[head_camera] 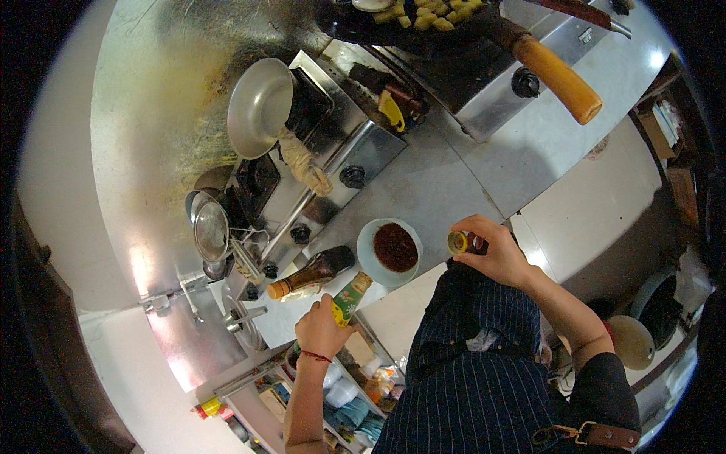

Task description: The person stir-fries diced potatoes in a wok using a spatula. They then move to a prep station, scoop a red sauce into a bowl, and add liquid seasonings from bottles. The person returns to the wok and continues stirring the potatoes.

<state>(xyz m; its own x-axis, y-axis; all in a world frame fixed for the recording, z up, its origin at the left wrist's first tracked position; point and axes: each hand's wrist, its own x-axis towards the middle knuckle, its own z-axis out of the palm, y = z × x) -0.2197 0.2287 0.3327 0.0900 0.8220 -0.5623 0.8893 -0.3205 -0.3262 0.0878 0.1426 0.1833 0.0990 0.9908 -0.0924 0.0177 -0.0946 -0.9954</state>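
My left hand (322,328) grips a glass bottle (351,299) with a green and yellow label, its neck pointing toward a pale bowl. My right hand (494,249) holds a small yellow-rimmed cap (457,242) between thumb and fingers, to the right of the bowl. Dark reddish-brown liquid (395,247) lies in the pale bowl (368,241) on the steel counter. A dark bottle with an orange cap (315,272) lies or leans to the bowl's left; which one I cannot tell.
A steel pan with a cloth-wrapped handle (261,108) sits on a gas stove (371,153). At the top, a wok with a wooden handle (558,79) holds pale yellow cubes (442,14). A wire strainer (211,230) is at the left. Dishes (353,411) fill shelves under the counter.
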